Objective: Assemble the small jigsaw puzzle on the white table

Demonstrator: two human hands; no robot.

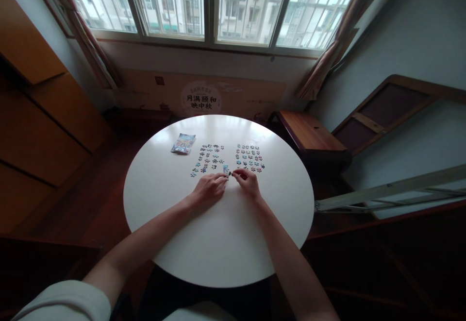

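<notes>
Leaflet [183, 143] left of puzzle pieces [249, 158], seemingly all on table [218, 243]

Barred windows [174, 5] above pale wall [145, 58]

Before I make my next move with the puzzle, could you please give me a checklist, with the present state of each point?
1. Left hand at the small joined section: ok, the fingers are at its near end.
2. Puzzle piece at the fingertips of the right hand: ok, beside the section.
3. Piece matches the section's edge: cannot tell, too small to see.
4. Picture sheet uncovered: ok, it lies beyond the left hand.
5. Left group of loose pieces in even rows: not ok, the spacing is irregular.
6. Right group of loose pieces away from the rim of the table: ok.
</notes>
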